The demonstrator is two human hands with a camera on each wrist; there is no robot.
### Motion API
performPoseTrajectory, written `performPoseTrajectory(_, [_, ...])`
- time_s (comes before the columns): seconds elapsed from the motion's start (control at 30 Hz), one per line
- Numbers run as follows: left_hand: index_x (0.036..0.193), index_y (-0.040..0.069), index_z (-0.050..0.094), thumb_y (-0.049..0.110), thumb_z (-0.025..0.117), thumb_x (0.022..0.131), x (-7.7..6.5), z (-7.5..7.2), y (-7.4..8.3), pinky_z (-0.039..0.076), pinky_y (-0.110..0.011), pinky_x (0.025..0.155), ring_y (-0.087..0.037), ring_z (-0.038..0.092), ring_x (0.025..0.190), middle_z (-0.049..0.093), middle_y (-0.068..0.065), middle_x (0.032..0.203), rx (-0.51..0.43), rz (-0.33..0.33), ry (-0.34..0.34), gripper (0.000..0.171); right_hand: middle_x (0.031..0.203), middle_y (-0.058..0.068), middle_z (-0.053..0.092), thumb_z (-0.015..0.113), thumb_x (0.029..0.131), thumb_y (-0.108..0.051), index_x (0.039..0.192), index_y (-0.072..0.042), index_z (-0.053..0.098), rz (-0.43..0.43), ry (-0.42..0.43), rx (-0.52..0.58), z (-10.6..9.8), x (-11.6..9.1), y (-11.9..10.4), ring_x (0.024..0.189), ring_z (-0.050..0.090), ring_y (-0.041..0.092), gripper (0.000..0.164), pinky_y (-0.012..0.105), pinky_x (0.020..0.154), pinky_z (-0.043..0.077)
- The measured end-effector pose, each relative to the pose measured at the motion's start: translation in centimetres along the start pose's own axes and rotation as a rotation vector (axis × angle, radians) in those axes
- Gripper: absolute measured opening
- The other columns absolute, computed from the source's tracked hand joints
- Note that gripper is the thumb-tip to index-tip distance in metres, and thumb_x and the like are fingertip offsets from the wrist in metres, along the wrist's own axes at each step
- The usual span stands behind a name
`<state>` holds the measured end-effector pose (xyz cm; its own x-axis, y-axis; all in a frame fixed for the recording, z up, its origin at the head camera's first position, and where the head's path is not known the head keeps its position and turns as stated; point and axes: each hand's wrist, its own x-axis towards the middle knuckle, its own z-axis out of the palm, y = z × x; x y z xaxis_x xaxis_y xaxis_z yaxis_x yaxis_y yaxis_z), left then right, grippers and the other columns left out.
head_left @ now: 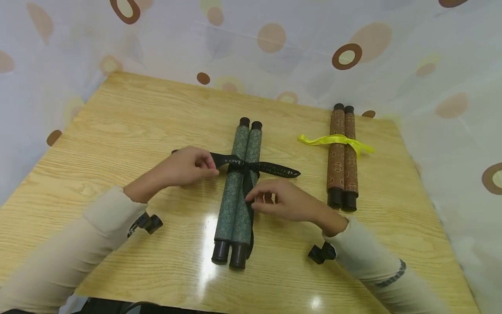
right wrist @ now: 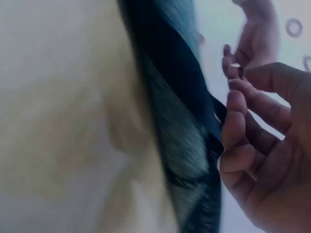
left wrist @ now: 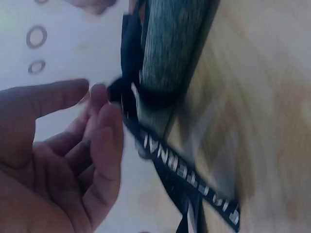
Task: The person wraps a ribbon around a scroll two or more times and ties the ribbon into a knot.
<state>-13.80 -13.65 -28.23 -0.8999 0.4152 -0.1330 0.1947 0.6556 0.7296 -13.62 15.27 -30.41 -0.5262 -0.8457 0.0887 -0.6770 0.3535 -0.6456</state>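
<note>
Two rolled scrolls in green patterned cloth [head_left: 229, 205] with dark end knobs lie side by side on the table. A black ribbon [head_left: 274, 169] with pale lettering is tied around their middle; one tail runs down along the right scroll. Beside the knot on the left is my left hand [head_left: 190, 166], fingers loosely bent. In the left wrist view a gap shows between thumb [left wrist: 63, 97] and fingers, with the ribbon [left wrist: 180, 170] just past the fingertips. My right hand [head_left: 286, 200] hovers at the right scroll near the hanging tail, its fingers relaxed; no ribbon shows between them.
To the right lie two brown patterned scrolls [head_left: 336, 165] tied with a yellow ribbon [head_left: 325, 139]. The wooden table [head_left: 137, 113] meets a spotted cloth [head_left: 235, 39] at its back and sides. Dark items [head_left: 110, 305] sit at the near edge.
</note>
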Motion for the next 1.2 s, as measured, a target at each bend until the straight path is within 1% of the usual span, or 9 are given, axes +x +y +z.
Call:
performPoseTrajectory(0.13, [0.090,0.008,0.069,0.025,0.061,0.091,-0.9,1.9,0.4,0.047,-0.027,0.045,-0.019,0.062,0.061,0.071,-0.007,0.076,-0.004,-0.021,-0.152,0.020,0.082,-0.007,0.067,0.062,0.091,-0.024,0.097,-0.015,0.072,0.082,-0.021,-0.104,1.1,-0.2,-0.1,0.060,0.050,0.005,0.015,0.025,0.051,0.045])
performPoseTrajectory(0.23, [0.087,0.008,0.070,0.028,0.061,0.091,-1.3,2.8,0.3,0.047,-0.027,0.043,-0.019,0.064,0.060,0.072,-0.004,0.074,0.012,-0.047,-0.194,0.022,0.075,-0.010,0.066,0.064,0.089,-0.023,0.088,-0.018,0.073,0.151,0.045,-0.199,1.3,-0.7,-0.1,0.054,0.047,0.004,0.011,0.024,0.048,0.042])
performPoseTrajectory(0.3, [0.086,0.009,0.071,0.030,0.063,0.089,-1.3,3.4,0.2,0.049,-0.027,0.043,-0.018,0.065,0.059,0.072,-0.004,0.073,0.016,-0.075,-0.205,0.023,0.074,-0.009,0.066,0.063,0.089,-0.024,0.087,-0.019,0.072,0.158,0.068,-0.168,1.6,-0.8,-0.5,0.054,0.048,0.004,0.011,0.025,0.049,0.043])
performPoseTrajectory(0.43, [0.094,0.006,0.068,0.032,0.066,0.086,-1.3,4.3,0.2,0.053,-0.029,0.045,-0.017,0.067,0.061,0.073,-0.004,0.076,-0.041,-0.148,-0.242,0.027,0.076,-0.005,0.068,0.061,0.092,-0.024,0.094,-0.016,0.072,0.143,0.027,0.028,2.7,-0.9,-1.5,0.055,0.050,0.007,0.014,0.025,0.048,0.044])
performPoseTrajectory(0.53, [0.102,0.002,0.062,0.030,0.067,0.086,-1.2,4.9,0.3,0.053,-0.029,0.044,-0.017,0.067,0.061,0.073,-0.006,0.078,-0.109,-0.185,-0.267,0.033,0.073,-0.005,0.068,0.062,0.090,-0.023,0.095,-0.015,0.072,0.190,0.044,0.026,3.3,-1.1,-2.1,0.053,0.051,0.006,0.014,0.023,0.047,0.044])
performPoseTrajectory(0.67, [0.105,-0.002,0.057,0.027,0.067,0.086,-1.1,5.3,0.1,0.052,-0.026,0.043,-0.017,0.066,0.058,0.073,-0.010,0.077,-0.183,-0.219,-0.278,0.035,0.068,-0.007,0.066,0.063,0.089,-0.024,0.086,-0.014,0.072,0.296,0.124,-0.040,3.7,-1.2,-2.7,0.050,0.051,0.004,0.013,0.024,0.046,0.045])
performPoseTrajectory(0.8, [0.106,-0.004,0.054,0.026,0.069,0.085,-1.1,5.5,0.1,0.054,-0.028,0.044,-0.017,0.066,0.057,0.071,-0.011,0.075,-0.221,-0.239,-0.286,0.040,0.062,-0.006,0.065,0.063,0.088,-0.032,0.079,-0.013,0.071,0.390,0.124,-0.037,4.1,-0.7,-2.6,0.048,0.052,0.004,0.023,0.027,0.047,0.046])
performPoseTrajectory(1.0, [0.102,-0.003,0.051,0.023,0.072,0.081,-0.9,5.9,0.1,0.052,-0.027,0.043,-0.016,0.064,0.054,0.069,-0.011,0.072,-0.258,-0.217,-0.280,0.040,0.061,-0.001,0.064,0.067,0.083,-0.039,0.101,0.000,0.067,0.545,0.145,0.057,4.6,0.2,-1.7,0.051,0.053,0.008,0.043,0.028,0.051,0.046])
performPoseTrajectory(1.2, [0.093,-0.003,0.050,0.015,0.072,0.080,-0.8,6.0,0.2,0.053,-0.027,0.044,-0.014,0.061,0.053,0.063,-0.006,0.066,-0.314,-0.152,-0.238,0.032,0.075,0.005,0.067,0.071,0.081,-0.034,0.106,0.004,0.061,0.577,0.177,0.228,4.8,0.1,-1.6,0.063,0.058,0.012,0.047,0.029,0.056,0.049])
